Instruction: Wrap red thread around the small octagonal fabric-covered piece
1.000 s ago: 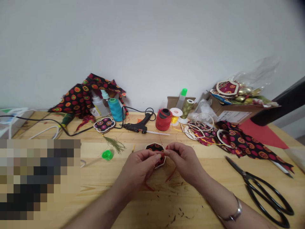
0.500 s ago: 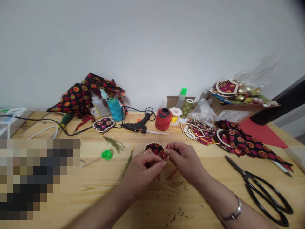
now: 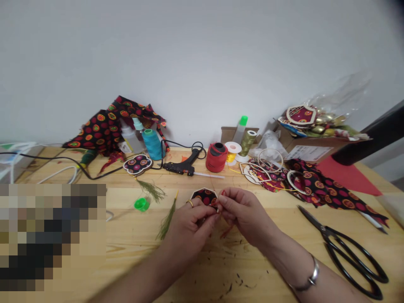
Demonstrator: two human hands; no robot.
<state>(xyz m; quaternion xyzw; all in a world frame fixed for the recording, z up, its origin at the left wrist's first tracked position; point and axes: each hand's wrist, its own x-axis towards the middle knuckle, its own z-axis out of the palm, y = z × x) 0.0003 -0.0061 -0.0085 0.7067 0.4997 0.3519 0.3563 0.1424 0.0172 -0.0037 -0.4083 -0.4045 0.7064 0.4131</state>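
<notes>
While the left hand [image 3: 194,225] has a narrow grip, closed on the near edge of a many-sided ornament of black-and-red patterned fabric with a pale wooden rim [image 3: 204,196], the right hand [image 3: 243,214] pinches a thin red cord [image 3: 224,192] between thumb and forefinger. Exact contact at the left fingertips: hidden, can't tell.

Ornament location: nearer the person than the fat red thread spool with a dark core [image 3: 216,160], well apart from it, partly covered by fingers.

Rest, relative to that spool: black glue gun with a whitish glue stick [image 3: 186,165] just left; white reel of yellow thread [image 3: 232,158] just right. Flower-shaped fabric ornament with a green tassel [image 3: 138,164] and tall teal thread cone [image 3: 153,145] further left. Bright green plastic cap [image 3: 142,205] left and nearer the person; loose olive-green tassel with a yellow top [image 3: 168,218] likewise, closer in. Large black-handled metal scissors [image 3: 323,229] well right and nearer, blades together. Pale wooden counter [image 3: 132,265] carries all of it.
</notes>
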